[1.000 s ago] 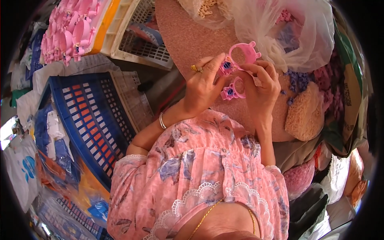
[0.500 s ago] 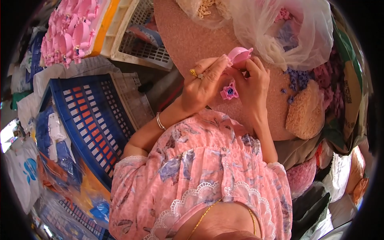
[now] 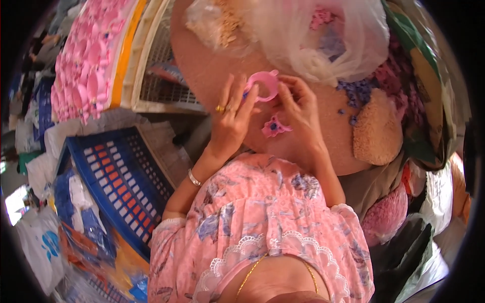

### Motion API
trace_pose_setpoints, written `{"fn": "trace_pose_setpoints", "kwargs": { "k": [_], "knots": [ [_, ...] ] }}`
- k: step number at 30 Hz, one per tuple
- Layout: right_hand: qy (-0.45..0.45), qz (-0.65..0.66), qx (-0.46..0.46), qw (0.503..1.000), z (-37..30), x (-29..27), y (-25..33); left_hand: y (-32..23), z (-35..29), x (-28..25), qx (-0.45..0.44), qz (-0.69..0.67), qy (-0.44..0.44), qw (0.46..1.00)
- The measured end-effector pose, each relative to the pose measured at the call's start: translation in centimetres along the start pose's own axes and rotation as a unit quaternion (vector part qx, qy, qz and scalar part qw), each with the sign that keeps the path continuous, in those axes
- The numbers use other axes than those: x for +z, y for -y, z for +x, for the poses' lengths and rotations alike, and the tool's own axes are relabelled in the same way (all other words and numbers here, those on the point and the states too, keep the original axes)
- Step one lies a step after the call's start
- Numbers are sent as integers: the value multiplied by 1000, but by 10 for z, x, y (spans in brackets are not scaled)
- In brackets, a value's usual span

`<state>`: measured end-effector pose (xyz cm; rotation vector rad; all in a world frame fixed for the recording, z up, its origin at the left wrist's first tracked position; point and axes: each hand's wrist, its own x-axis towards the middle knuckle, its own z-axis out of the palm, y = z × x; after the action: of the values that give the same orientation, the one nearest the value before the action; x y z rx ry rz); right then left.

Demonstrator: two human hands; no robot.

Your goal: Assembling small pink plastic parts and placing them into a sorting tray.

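A pink plastic ring-shaped piece [image 3: 268,83] with small knobs is held up between my two hands. My left hand [image 3: 233,106] pinches its left side between thumb and forefinger, beside a bit of blue; the other fingers are stretched up, one wearing a gold ring. At the right edge, my right hand [image 3: 300,103] grips the ring piece between thumb and bent fingers. Just below, on the reddish-brown round tabletop [image 3: 323,134], lies a small pink piece with a blue centre [image 3: 275,127].
Small blue pieces [image 3: 358,98] lie beside a beige heap [image 3: 376,131] on the right. Clear plastic bags [image 3: 283,35] stand at the far side. A box of pink pieces [image 3: 88,60], a pale crate [image 3: 141,55] and a blue basket [image 3: 116,171] are on the left.
The pink ring piece has turned, so its round opening now faces up at me. My left fingers have straightened and spread. The whole view has shifted slightly.
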<state>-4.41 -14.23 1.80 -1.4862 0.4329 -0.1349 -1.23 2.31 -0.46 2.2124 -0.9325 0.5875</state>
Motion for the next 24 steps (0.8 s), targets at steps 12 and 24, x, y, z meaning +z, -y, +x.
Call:
{"fn": "trace_pose_setpoints", "kwargs": {
  "k": [12, 24],
  "knots": [
    [-157, -488, -294, 807, 127, -64, 44, 26, -4, 5, -449, -657, -17, 606],
    [-178, -642, -323, 673, 229, -92, -24, 25, 21, -11, -495, -701, -24, 513]
  ]
}}
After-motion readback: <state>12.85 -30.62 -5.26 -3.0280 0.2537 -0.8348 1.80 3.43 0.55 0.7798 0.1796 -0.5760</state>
